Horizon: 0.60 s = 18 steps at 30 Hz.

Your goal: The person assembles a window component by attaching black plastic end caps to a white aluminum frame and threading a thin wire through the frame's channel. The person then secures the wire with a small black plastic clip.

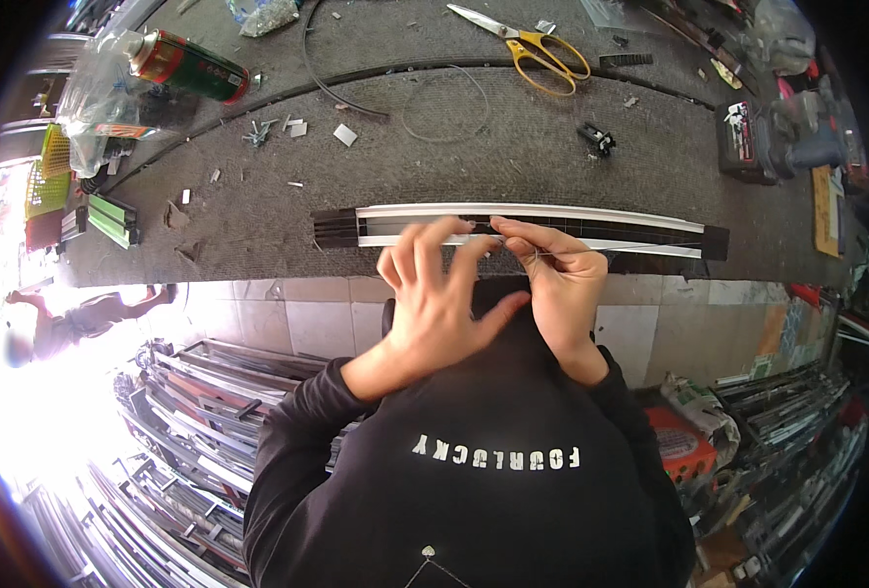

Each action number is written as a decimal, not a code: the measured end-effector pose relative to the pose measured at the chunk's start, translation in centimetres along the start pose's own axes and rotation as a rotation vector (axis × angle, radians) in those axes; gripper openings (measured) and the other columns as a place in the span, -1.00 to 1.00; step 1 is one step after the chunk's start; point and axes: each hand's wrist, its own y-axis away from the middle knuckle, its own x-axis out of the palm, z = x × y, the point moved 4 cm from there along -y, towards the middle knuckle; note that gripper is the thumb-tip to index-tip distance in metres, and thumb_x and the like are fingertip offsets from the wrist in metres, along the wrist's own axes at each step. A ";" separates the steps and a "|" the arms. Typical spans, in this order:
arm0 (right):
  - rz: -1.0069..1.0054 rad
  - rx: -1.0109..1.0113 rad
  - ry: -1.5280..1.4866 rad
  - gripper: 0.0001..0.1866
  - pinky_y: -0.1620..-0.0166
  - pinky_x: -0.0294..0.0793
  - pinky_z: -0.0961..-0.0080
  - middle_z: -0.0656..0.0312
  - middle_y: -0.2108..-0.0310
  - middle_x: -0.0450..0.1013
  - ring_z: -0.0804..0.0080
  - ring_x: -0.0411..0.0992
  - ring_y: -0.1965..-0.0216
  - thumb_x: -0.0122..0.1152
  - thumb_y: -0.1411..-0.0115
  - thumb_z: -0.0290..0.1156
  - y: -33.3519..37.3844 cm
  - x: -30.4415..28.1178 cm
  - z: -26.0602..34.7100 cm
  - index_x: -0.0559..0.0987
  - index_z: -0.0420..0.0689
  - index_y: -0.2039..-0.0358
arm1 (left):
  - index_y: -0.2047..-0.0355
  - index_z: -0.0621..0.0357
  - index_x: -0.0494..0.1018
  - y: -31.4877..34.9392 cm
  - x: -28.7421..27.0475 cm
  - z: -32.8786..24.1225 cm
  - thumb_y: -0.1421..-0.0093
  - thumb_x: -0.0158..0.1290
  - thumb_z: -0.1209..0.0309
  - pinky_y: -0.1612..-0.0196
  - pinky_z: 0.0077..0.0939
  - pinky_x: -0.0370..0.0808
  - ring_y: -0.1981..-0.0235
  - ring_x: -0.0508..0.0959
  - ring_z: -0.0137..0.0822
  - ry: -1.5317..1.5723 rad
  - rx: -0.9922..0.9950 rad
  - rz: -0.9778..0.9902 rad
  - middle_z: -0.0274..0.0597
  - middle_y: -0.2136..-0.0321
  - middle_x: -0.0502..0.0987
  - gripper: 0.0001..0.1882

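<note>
A long narrow assembly of white rails (630,213) lies along the near edge of the bench, with dark material between the rails and black end pieces (336,228). Over its middle, my left hand (434,289) has its fingers bent and spread apart, the fingertips near the rails. Close beside it, my right hand (564,284) is pinched together above the dark strip. A thin, pale thread (540,255) shows at the right hand's fingers; its ends are hard to make out. Whether the left fingertips touch the strip I cannot tell.
Yellow-handled scissors (542,61) lie at the back of the dark bench (258,196). A spray can (188,69) lies at back left, a black box (743,142) stands at right. Small scraps and a long black strip (395,71) are scattered about. Metal profiles (209,392) fill the lower left.
</note>
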 end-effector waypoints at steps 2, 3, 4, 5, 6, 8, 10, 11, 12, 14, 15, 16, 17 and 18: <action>0.021 -0.001 0.001 -0.64 0.14 0.56 0.70 0.09 0.11 0.64 0.53 0.59 0.14 0.04 -0.20 -0.85 0.1 -0.3 -0.2 0.67 -0.31 0.09 | 0.15 -0.03 0.56 -0.4 0.2 1.4 0.11 0.43 0.03 -0.07 -0.17 0.10 -0.03 0.30 -0.15 0.230 -0.082 0.051 -0.24 0.07 0.36 -0.45; 0.023 0.015 -0.002 -0.63 0.16 0.56 0.71 0.10 0.10 0.64 0.53 0.59 0.14 0.03 -0.19 -0.85 0.1 -0.4 -0.3 0.68 -0.30 0.09 | 0.20 -0.01 0.58 -0.6 0.2 1.5 0.16 0.45 0.04 -0.06 -0.20 0.11 0.00 0.30 -0.17 0.230 -0.036 0.038 -0.24 0.10 0.37 -0.45; 0.025 0.027 -0.008 -0.62 0.18 0.56 0.71 0.11 0.09 0.64 0.54 0.59 0.14 0.02 -0.19 -0.85 0.1 -0.5 -0.3 0.68 -0.28 0.09 | 0.25 0.00 0.59 -0.9 0.1 1.7 0.21 0.47 0.05 -0.06 -0.22 0.11 0.03 0.31 -0.19 0.235 -0.042 0.024 -0.24 0.14 0.38 -0.46; 0.027 0.040 -0.011 -0.65 0.23 0.56 0.71 0.13 0.08 0.64 0.54 0.60 0.13 0.03 -0.21 -0.81 0.1 -0.5 -0.4 0.69 -0.27 0.10 | 0.27 0.00 0.60 -1.1 0.0 1.7 0.22 0.48 0.04 -0.05 -0.23 0.11 0.04 0.31 -0.20 0.230 -0.039 0.006 -0.26 0.15 0.38 -0.46; 0.048 0.045 -0.011 -0.65 0.22 0.56 0.70 0.12 0.08 0.63 0.53 0.60 0.12 0.04 -0.21 -0.81 0.0 -0.6 -0.3 0.68 -0.27 0.10 | 0.29 -0.01 0.61 -1.3 -0.1 1.6 0.24 0.48 0.03 -0.05 -0.23 0.11 0.04 0.32 -0.21 0.223 -0.041 -0.004 -0.28 0.15 0.39 -0.46; 0.075 0.064 -0.013 -0.66 0.20 0.57 0.70 0.11 0.08 0.63 0.51 0.60 0.10 0.05 -0.21 -0.80 -0.1 -0.7 -0.3 0.68 -0.28 0.10 | 0.33 -0.01 0.62 -1.6 -0.3 1.3 0.27 0.50 0.01 -0.05 -0.24 0.10 0.05 0.32 -0.24 0.228 -0.049 -0.010 -0.32 0.16 0.39 -0.47; 0.083 0.040 -0.009 -0.66 0.14 0.59 0.65 0.11 0.08 0.63 0.48 0.60 0.09 0.05 -0.22 -0.81 -0.1 -0.7 -0.2 0.68 -0.29 0.09 | 0.37 -0.01 0.63 -1.9 -0.5 1.0 0.29 0.51 0.00 -0.06 -0.25 0.09 0.06 0.33 -0.27 0.259 -0.071 -0.010 -0.35 0.18 0.40 -0.48; 0.077 0.036 -0.014 -0.66 0.11 0.61 0.63 0.10 0.08 0.63 0.46 0.60 0.08 0.05 -0.22 -0.81 -0.1 -0.6 -0.2 0.68 -0.29 0.08 | 0.38 0.00 0.64 -2.0 -0.5 0.9 0.29 0.51 0.00 -0.06 -0.26 0.09 0.07 0.33 -0.29 0.250 -0.086 0.006 -0.36 0.18 0.40 -0.48; 0.078 0.003 -0.047 -0.65 0.07 0.61 0.61 0.10 0.08 0.63 0.45 0.60 0.08 0.05 -0.22 -0.82 0.0 -0.5 -0.2 0.67 -0.29 0.08 | 0.40 0.02 0.64 -2.2 -0.6 0.9 0.29 0.51 0.00 -0.07 -0.27 0.09 0.07 0.34 -0.30 0.244 -0.110 0.014 -0.38 0.18 0.40 -0.49; 0.070 -0.058 -0.127 -0.65 0.00 0.61 0.55 0.09 0.08 0.63 0.42 0.60 0.08 0.03 -0.22 -0.83 -0.1 -0.3 -0.1 0.67 -0.30 0.08 | 0.44 0.01 0.66 -2.4 -0.5 0.8 0.25 0.50 0.02 -0.07 -0.27 0.08 0.07 0.34 -0.31 0.246 -0.163 0.023 -0.40 0.20 0.41 -0.55; 0.073 -0.061 -0.086 -0.65 -0.02 0.60 0.54 0.09 0.08 0.63 0.42 0.60 0.08 0.03 -0.22 -0.83 -0.1 -0.3 -0.1 0.67 -0.31 0.07 | 0.45 0.00 0.67 -2.5 -0.5 0.8 0.21 0.48 0.04 -0.06 -0.26 0.07 0.07 0.33 -0.30 0.255 -0.192 0.024 -0.41 0.21 0.41 -0.60; 0.076 -0.065 -0.045 -0.65 -0.04 0.60 0.53 0.08 0.08 0.63 0.42 0.60 0.08 0.02 -0.22 -0.83 -0.1 -0.3 -0.1 0.67 -0.32 0.07 | 0.47 -0.02 0.68 -2.5 -0.4 0.9 0.17 0.47 0.05 -0.06 -0.25 0.07 0.07 0.33 -0.29 0.264 -0.221 0.033 -0.42 0.23 0.42 -0.64; 0.075 -0.067 -0.009 -0.65 -0.06 0.59 0.52 0.08 0.08 0.63 0.41 0.60 0.08 0.01 -0.22 -0.83 -0.1 -0.4 -0.1 0.66 -0.32 0.07 | 0.48 -0.02 0.69 -2.6 -0.5 0.9 0.13 0.46 0.08 -0.06 -0.26 0.06 0.07 0.33 -0.30 0.279 -0.220 0.032 -0.43 0.23 0.42 -0.68; 0.088 -0.071 0.032 -0.65 -0.06 0.60 0.52 0.08 0.09 0.63 0.42 0.60 0.08 0.01 -0.23 -0.83 -0.2 -0.5 0.0 0.66 -0.32 0.07 | 0.48 -0.03 0.69 -2.6 -0.5 0.9 0.10 0.45 0.11 -0.06 -0.26 0.06 0.06 0.33 -0.30 0.292 -0.222 0.040 -0.43 0.23 0.43 -0.72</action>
